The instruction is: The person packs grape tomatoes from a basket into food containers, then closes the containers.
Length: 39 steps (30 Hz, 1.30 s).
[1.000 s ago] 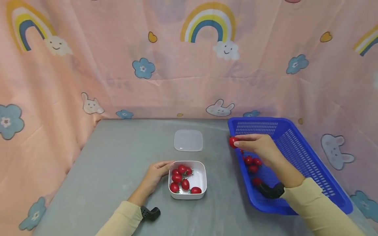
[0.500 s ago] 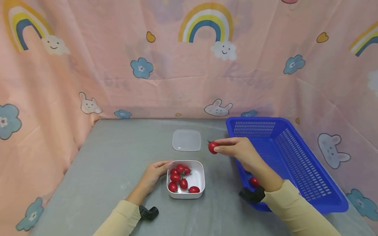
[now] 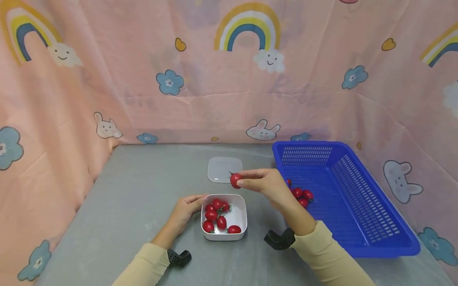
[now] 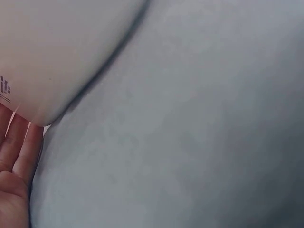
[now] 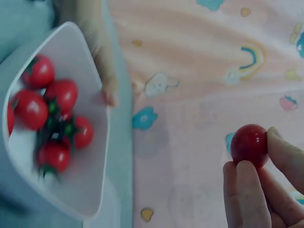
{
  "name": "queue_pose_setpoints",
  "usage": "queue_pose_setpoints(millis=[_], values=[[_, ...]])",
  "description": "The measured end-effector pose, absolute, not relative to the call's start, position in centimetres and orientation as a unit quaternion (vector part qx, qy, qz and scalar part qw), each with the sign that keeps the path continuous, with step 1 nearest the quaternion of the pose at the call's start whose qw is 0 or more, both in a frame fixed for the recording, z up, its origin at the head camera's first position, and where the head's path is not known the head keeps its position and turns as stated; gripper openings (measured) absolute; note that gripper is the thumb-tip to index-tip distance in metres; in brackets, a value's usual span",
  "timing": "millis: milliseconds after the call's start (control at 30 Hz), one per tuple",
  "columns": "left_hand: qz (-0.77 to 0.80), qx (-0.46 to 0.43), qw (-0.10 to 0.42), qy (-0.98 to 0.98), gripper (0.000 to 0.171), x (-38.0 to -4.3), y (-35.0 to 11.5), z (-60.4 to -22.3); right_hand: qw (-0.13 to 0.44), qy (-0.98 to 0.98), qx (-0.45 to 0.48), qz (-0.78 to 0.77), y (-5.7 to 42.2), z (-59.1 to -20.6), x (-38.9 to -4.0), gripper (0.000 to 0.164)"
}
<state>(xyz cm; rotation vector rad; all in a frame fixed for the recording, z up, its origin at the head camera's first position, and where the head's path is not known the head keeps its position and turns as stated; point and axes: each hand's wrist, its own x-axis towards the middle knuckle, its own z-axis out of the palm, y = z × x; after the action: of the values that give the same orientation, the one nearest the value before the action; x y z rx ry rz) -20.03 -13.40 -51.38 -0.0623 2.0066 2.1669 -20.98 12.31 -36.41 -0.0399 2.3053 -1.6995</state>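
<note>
My right hand (image 3: 269,186) pinches a red cherry tomato (image 3: 235,180) between thumb and fingertips, its thin green stem pointing up. In the right wrist view that tomato (image 5: 249,146) shows round and glossy against the fingers. Hand and tomato are above and behind a white square box (image 3: 225,237). Several cherry tomatoes (image 3: 211,215) lie inside it, mostly on its left side. My left hand (image 3: 184,212) rests against the box's left side near the back corner. In the left wrist view its fingers (image 4: 16,142) lie fairly straight along the outer wall of the box (image 4: 57,52).
A blue perforated basket (image 3: 358,182) stands on the right, with several cherry tomatoes (image 3: 303,194) along its left side, partly hidden by my right arm. Behind the box lies a translucent lid (image 3: 222,169) on the grey table (image 3: 154,171). A patterned pink curtain (image 3: 200,111) closes off the back.
My right hand has carried the cherry tomato left from the basket's edge to a place over the lid and behind the box. My left hand has stayed at the box.
</note>
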Motion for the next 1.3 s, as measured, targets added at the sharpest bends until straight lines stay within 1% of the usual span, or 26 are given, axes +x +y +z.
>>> queue_pose_setpoints(millis=[233, 533, 733, 1000, 1100, 1300], values=[[0.725, -0.009, 0.094, 0.682, 0.036, -20.0, -13.4, -51.2, 0.127, 0.782, -0.032, -0.609, 10.6, -37.0, -20.2, 0.033], [0.724, -0.023, 0.090, 0.683, 0.035, -20.0, -13.3, -51.3, 0.139, 0.776, -0.031, -0.614, 8.8, -40.9, -19.8, 0.030], [0.730, -0.020, 0.089, 0.677, 0.035, -19.9, -13.3, -51.3, 0.104, 0.795, -0.008, -0.598, 7.7, -43.1, -19.6, 0.027], [0.734, -0.021, 0.085, 0.673, 0.034, -19.9, -13.3, -51.2, 0.112, 0.796, -0.029, -0.594, 6.5, -44.1, -19.2, 0.030], [0.735, -0.021, 0.088, 0.672, 0.035, -19.9, -13.4, -51.1, 0.101, 0.800, -0.026, -0.591, 6.3, -44.3, -19.1, 0.029], [0.728, -0.028, 0.086, 0.679, 0.035, -20.0, -13.2, -51.3, 0.069, 0.846, -0.043, -0.528, 6.2, -44.7, -18.8, 0.028]])
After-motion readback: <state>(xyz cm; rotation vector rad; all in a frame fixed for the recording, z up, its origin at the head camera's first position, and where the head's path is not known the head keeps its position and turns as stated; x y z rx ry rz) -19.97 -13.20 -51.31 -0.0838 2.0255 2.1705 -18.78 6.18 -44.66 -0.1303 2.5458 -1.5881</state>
